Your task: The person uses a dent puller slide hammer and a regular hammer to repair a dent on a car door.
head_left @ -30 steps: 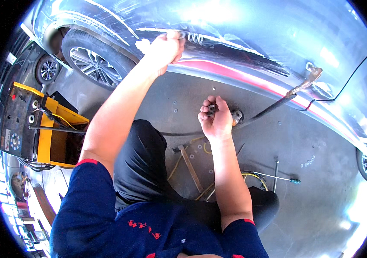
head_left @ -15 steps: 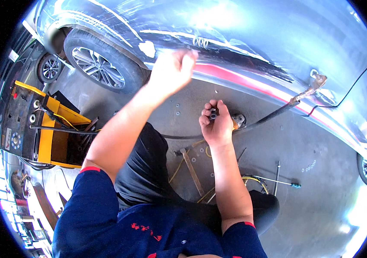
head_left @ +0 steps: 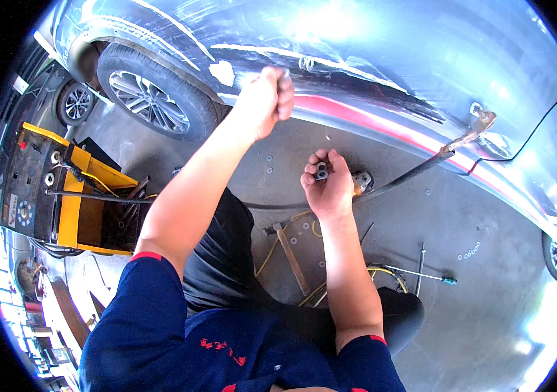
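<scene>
A dented grey car door panel (head_left: 370, 39) spans the top, with scraped dark paint and white marks. Upright metal washers (head_left: 306, 63) stick out from it. Just left of them my left hand (head_left: 264, 101) is closed, a small grey washer (head_left: 285, 74) at its fingertips, partly blurred. Lower and to the right, my right hand (head_left: 330, 189) is turned palm up, fingers curled round several grey washers (head_left: 321, 171). Behind that hand lies an orange and silver power tool (head_left: 362, 183), partly hidden.
A clamp (head_left: 481, 124) on a black cable (head_left: 396, 187) grips the door's lower part. At left stands a yellow and black welding machine (head_left: 72, 196). A hammer (head_left: 291, 260), a green-handled rod (head_left: 447, 281) and loose washers (head_left: 472, 249) lie on the floor near a wheel (head_left: 151, 98).
My left hand has turned and drawn slightly left and away from the washers on the door. Three washers stood there before; two show now. The right hand has barely moved.
</scene>
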The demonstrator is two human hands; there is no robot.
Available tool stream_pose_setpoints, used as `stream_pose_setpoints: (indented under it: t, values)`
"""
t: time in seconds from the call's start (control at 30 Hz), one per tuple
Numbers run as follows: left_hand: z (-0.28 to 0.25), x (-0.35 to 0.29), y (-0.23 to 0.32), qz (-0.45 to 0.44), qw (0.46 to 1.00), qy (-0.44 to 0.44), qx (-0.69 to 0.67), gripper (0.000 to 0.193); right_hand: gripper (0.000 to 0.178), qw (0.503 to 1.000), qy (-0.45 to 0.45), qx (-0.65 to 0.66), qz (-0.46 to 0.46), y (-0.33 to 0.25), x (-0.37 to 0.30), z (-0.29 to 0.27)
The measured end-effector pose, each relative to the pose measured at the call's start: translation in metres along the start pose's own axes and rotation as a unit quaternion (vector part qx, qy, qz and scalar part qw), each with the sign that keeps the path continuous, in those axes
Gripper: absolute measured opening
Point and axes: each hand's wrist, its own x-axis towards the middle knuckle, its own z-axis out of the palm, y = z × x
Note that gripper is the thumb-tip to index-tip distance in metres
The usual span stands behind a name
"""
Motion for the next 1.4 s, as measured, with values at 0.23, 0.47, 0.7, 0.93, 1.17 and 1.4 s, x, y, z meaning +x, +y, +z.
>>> stream_pose_setpoints:
  t: [0.23, 0.47, 0.7, 0.93, 1.17, 1.4]
  values:
    - [0.010, 0.007, 0.010, 0.337, 0.793, 0.104, 0.497, 0.042, 0.024, 1.000, -0.006, -0.012, -0.006, -0.001, -0.005, 0.005]
    - [0.004, 0.009, 0.013, 0.252, 0.878, 0.041, 0.405, 0.038, 0.022, 1.000, -0.016, -0.016, -0.005, -0.001, -0.001, 0.001]
    - [0.007, 0.016, 0.014, 0.369, 0.759, 0.073, 0.532, 0.038, 0.021, 1.000, -0.010, -0.019, 0.006, 0.001, 0.001, 0.002]
    - [0.013, 0.018, -0.005, 0.303, 0.847, 0.129, 0.418, 0.037, 0.021, 1.000, -0.015, -0.022, 0.003, 0.005, 0.001, 0.002]
    - [0.019, 0.010, -0.013, 0.333, 0.844, 0.132, 0.400, 0.038, 0.021, 1.000, -0.013, -0.019, -0.002, 0.000, -0.002, -0.004]
    - [0.028, 0.007, 0.000, 0.355, 0.827, 0.130, 0.417, 0.037, 0.021, 1.000, -0.003, -0.025, -0.003, -0.003, -0.002, 0.005]
